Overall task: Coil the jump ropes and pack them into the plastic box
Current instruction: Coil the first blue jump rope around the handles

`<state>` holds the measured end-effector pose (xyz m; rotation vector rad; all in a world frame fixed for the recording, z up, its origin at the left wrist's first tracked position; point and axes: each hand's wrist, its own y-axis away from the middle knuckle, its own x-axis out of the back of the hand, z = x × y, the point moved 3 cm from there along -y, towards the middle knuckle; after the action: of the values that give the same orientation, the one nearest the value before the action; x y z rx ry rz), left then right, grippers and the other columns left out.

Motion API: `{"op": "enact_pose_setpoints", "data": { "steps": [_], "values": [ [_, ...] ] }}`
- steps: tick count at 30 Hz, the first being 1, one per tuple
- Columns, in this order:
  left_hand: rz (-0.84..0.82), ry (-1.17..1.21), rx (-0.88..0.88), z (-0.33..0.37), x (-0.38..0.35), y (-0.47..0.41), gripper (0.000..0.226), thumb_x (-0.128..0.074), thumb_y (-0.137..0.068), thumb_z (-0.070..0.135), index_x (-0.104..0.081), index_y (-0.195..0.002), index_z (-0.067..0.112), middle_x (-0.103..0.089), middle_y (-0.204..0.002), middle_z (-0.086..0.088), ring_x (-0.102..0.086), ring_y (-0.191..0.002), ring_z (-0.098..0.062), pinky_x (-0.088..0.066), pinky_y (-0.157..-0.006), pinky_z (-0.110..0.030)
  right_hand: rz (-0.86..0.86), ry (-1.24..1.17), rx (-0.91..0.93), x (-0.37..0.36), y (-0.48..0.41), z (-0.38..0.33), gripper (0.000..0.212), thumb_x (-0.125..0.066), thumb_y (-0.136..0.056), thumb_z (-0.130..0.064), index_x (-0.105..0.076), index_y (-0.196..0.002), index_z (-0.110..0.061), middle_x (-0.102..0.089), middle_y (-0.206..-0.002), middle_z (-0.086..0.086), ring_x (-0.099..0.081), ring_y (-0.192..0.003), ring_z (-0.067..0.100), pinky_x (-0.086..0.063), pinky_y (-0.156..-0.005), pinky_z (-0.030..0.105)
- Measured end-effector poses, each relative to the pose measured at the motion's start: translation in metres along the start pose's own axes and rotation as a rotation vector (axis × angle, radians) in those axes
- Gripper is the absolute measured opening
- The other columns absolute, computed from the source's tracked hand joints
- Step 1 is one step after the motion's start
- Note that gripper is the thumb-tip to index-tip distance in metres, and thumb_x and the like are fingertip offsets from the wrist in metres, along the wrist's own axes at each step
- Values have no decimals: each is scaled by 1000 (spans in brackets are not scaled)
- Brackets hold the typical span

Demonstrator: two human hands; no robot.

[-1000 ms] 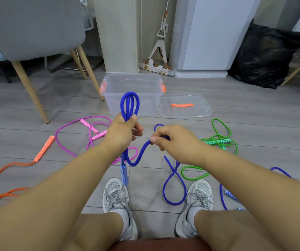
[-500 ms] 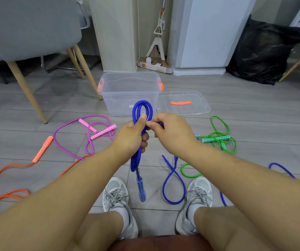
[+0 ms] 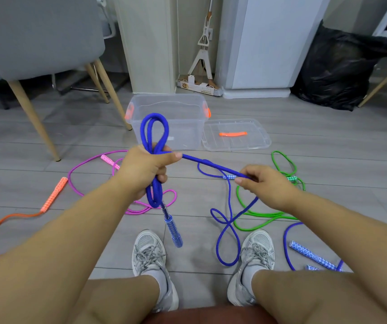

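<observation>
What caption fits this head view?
Left hand grips blue jump rope loops; right hand draws out slack before clear plastic box.

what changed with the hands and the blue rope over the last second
The right hand went to the left hand, then slid out to the right along the blue rope, drawing a taut stretch between them. The left hand kept its grip on the coil; its handle hangs below. The box, lid and the other ropes on the floor stayed put.

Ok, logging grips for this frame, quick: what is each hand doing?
Left hand: closed around the coiled loops of the blue jump rope.
Right hand: fingers pinching the same rope's free strand.
</observation>
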<state>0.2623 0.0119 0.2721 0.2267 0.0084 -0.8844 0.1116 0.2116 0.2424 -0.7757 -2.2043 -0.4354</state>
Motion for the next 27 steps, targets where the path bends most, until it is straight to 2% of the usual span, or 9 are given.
{"op": "enact_pose_setpoints", "data": {
  "steps": [2,4,7,12,16,18,21,25,27],
  "values": [
    [33,-6,-16,1,8,-3,25,-68,-79,-2,-49,-72,12,-32,-56,-2,-27,-40,-10,-32,-41,-21,8,9,-11,3,-1,12,21,-56,-92,-30,-60,-81,-12,-52,-73,13,-46,-68,19,-47,-74,41],
    [39,-34,-34,1,10,-4,25,-66,-80,-5,-49,-72,11,-33,-55,-3,-29,-40,-11,-34,-41,-21,37,-50,0,5,-2,14,16,-52,-94,-30,-63,-87,-19,-53,-74,9,-46,-68,18,-48,-77,45],
    [20,-33,-17,-3,4,-3,20,-61,-87,2,-48,-74,10,-31,-53,0,-27,-41,-10,-34,-42,-22,132,-151,56,6,-4,-3,20,-44,-98,-20,-62,-103,-29,-49,-64,-14,-43,-58,2,-43,-68,24],
    [18,0,30,-10,-9,-2,22,-53,-95,27,-52,-80,11,-31,-46,6,-28,-39,-8,-32,-44,-23,187,-116,170,-7,-11,-34,33,-38,-99,-13,-55,-126,-22,-34,-74,0,-33,-64,5,-31,-59,9],
    [19,13,30,-12,-17,-1,21,-51,-96,28,-53,-84,12,-36,-52,3,-33,-42,-9,-35,-46,-23,287,-375,90,-20,-15,-53,16,-50,-95,-18,-58,-109,-18,-47,-77,-3,-44,-69,12,-40,-71,30],
    [19,15,11,-12,-21,1,19,-50,-96,27,-54,-86,12,-38,-54,3,-35,-43,-9,-36,-45,-23,323,-508,37,-24,-15,-63,5,-58,-91,-20,-54,-90,-23,-52,-75,-4,-47,-64,11,-44,-68,30],
    [27,7,-34,-11,-25,2,19,-50,-96,27,-56,-88,11,-43,-59,1,-38,-44,-9,-37,-46,-25,261,-442,80,-32,-7,-77,10,-60,-90,-18,-54,-82,-18,-56,-73,-2,-49,-58,8,-46,-59,18],
    [36,-44,-83,-8,-30,7,18,-51,-96,26,-57,-87,10,-48,-67,-1,-40,-49,-10,-42,-50,-26,180,-255,112,-42,-1,-88,11,-54,-93,-21,-61,-90,-13,-63,-82,2,-56,-73,18,-48,-74,33],
    [45,-79,-108,-7,-31,9,18,-53,-95,24,-55,-83,11,-47,-64,-2,-41,-51,-10,-43,-52,-27,160,-211,117,-43,-1,-91,14,-52,-94,-20,-63,-94,-11,-64,-86,5,-55,-76,20,-46,-73,32]
  ]
}}
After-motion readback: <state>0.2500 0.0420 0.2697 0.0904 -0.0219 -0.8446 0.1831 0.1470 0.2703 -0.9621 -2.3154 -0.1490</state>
